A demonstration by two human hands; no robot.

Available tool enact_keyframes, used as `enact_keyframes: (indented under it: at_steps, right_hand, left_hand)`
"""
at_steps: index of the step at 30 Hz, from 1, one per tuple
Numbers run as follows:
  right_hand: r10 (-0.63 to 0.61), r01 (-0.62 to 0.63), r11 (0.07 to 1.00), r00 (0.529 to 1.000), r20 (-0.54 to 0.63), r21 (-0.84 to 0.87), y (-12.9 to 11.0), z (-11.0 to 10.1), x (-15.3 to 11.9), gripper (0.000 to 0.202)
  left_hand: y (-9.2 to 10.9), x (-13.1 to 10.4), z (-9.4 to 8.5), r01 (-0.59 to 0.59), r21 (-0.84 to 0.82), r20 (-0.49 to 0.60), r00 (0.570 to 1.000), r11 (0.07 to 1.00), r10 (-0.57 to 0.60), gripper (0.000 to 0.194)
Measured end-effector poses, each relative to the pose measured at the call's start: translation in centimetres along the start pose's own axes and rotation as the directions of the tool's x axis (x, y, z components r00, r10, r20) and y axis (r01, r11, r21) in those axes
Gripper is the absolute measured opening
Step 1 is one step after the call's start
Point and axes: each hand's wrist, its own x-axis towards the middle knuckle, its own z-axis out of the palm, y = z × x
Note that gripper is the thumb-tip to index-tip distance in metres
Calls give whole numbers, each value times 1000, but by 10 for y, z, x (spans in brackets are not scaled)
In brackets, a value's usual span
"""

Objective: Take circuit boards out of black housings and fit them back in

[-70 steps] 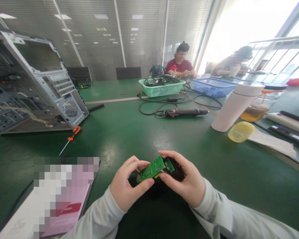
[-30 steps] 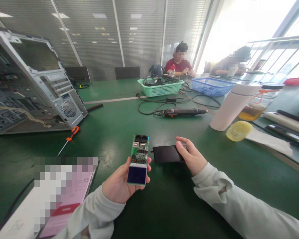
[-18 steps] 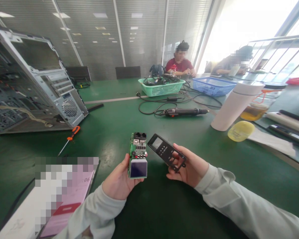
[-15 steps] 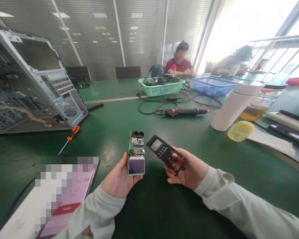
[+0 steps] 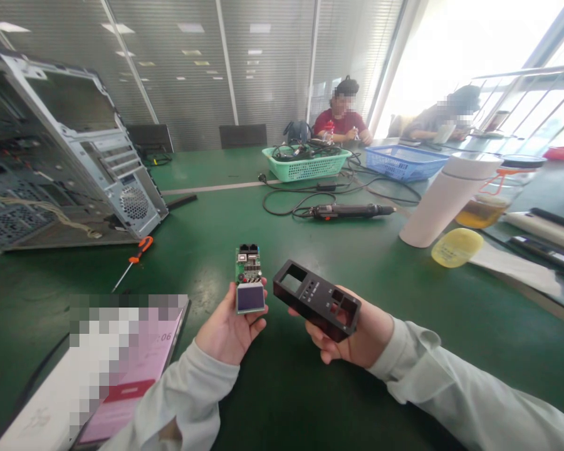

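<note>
A green circuit board [image 5: 249, 274] with a small grey screen and black sockets at its far end rests in my left hand [image 5: 229, 332], thumb along its left edge and fingers curled on the other side. My right hand [image 5: 352, 329] grips a black plastic housing [image 5: 317, 294] with several rectangular cutouts, tilted so that its front face and long side wall show. A gap separates the board from the housing, and both are held above the green table [image 5: 263, 407]. Parts of the right fingers are hidden beneath the housing.
At left stand an open computer case [image 5: 98, 156], an orange-handled screwdriver [image 5: 141, 249] and a pink-screened device [image 5: 136, 369]. An electric screwdriver [image 5: 352, 212] lies ahead, before green [image 5: 305, 166] and blue baskets [image 5: 404, 164]. A white bottle [image 5: 444, 203] stands right. Two people sit beyond.
The black housing has turned in my right hand, so its deep side wall now shows. My left hand has shifted slightly left and away from me with the circuit board.
</note>
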Motion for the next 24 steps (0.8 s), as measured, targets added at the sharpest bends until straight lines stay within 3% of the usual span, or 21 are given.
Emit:
enact_keyframes:
  at_steps: [3,6,8,10,11,14,17,19,23,24]
  right_hand:
    - [-68,69,996,997,22,-59,5,-3,0,60]
    - [-260,257,932,965,20,-257,8,-5,1,57]
    - [-436,401,793,900,34,-459,7,-6,1,52]
    - [-619,473,545,784,48,-692,4,-6,-2,42]
    - [-696,452,396,716,60,-799,2,-6,-5,38]
    - [-823,199,17,559,99,-980,-3,-15,-21,32]
    - [-874,-110,-153,478,82,-982,-6,-40,-49,37]
    - [-907,-292,-137,421,1,-947,-8,-66,-76,44]
    - [-950,-585,62,213,-227,-809,-11,-132,-145,47]
    - [-951,-629,84,182,-252,-773,-11,-150,-164,49]
  left_hand:
    - [-1,0,0,-7,9,-3,1000,1000,7,32]
    - [-1,0,1,-3,-13,0,1000,1000,3,40]
    - [-1,0,1,-2,-22,5,1000,1000,2,43]
    - [-1,0,1,0,-27,10,1000,1000,0,44]
    - [-1,0,1,2,-31,13,1000,1000,-2,44]
    - [0,1,0,10,-46,22,1000,999,-9,42]
    - [-1,1,-2,6,-49,28,1000,999,-5,40]
    - [-1,2,-3,-2,-42,22,1000,999,3,37]
    - [-2,4,-4,-27,-29,11,1000,999,27,28]
    - [-3,4,-5,-33,-32,11,999,999,34,27]
